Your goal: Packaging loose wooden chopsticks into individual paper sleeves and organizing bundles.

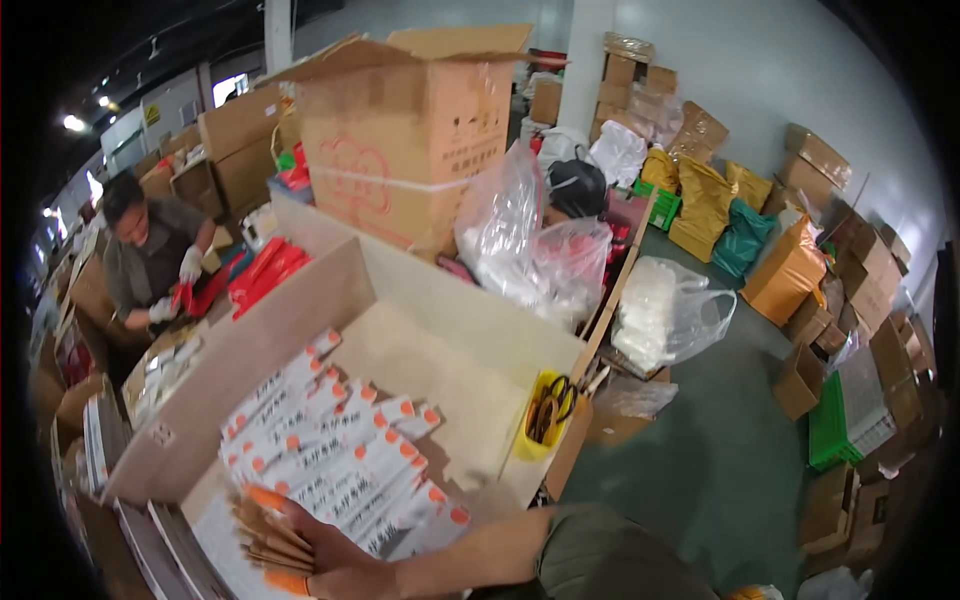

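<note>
My right hand (335, 555) reaches in from the lower right, its forearm below a dark green sleeve. It is closed round a bunch of thin, flat brown strips (268, 535), whose exact kind I cannot make out. Orange covers show at the fingertips. Beyond the hand, many white paper packets (345, 465) with dark print and orange dots lie overlapping in rows. They rest in a wide, shallow-walled beige work tray (440, 350). My left hand does not show.
A yellow holder (540, 415) with scissors stands at the tray's right edge. Behind rise a large cardboard box (400, 150) and clear plastic bags (510, 230). A gloved co-worker (150, 250) handles red material at left. Bags and cartons line the right wall.
</note>
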A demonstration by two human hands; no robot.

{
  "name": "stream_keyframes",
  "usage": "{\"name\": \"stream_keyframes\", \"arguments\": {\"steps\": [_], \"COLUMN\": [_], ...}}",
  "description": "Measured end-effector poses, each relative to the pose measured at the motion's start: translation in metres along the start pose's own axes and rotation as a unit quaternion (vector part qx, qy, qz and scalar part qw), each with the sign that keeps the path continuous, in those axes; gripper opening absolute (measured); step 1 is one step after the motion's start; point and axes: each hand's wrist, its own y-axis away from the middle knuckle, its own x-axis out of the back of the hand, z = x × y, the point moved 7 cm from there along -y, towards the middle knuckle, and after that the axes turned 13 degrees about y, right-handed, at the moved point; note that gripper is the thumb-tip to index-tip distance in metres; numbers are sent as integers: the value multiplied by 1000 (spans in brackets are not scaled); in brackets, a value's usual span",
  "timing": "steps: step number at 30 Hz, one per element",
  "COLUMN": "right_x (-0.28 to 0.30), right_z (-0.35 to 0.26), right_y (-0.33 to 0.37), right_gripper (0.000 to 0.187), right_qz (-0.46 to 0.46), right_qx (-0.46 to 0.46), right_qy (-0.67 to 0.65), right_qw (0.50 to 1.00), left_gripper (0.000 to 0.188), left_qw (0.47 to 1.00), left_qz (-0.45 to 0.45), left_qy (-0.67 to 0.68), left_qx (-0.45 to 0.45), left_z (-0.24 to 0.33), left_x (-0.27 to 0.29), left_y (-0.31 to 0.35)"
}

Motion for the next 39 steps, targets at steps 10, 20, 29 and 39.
{"name": "stream_keyframes", "arguments": {"steps": [10,20,29,39], "right_x": [158,447,698,750], "right_z": [-113,-515,-530,-377], "right_y": [-13,51,48,18], "right_gripper": [66,18,24,45], "right_qz": [209,366,340,87], "right_qx": [-86,-21,-232,-599], "right_qy": [408,665,626,429], "right_qw": [885,651,663,670], "left_gripper": [32,20,34,15], "left_qw": [884,812,541,561], "left_qz": [-201,-289,-497,-348], "left_qy": [127,-104,-568,-518], "left_qx": [402,497,372,545], "left_z": [-56,47,68,42], "left_x": [-199,-384,-380,-426], "left_y": [16,49,62,65]}}
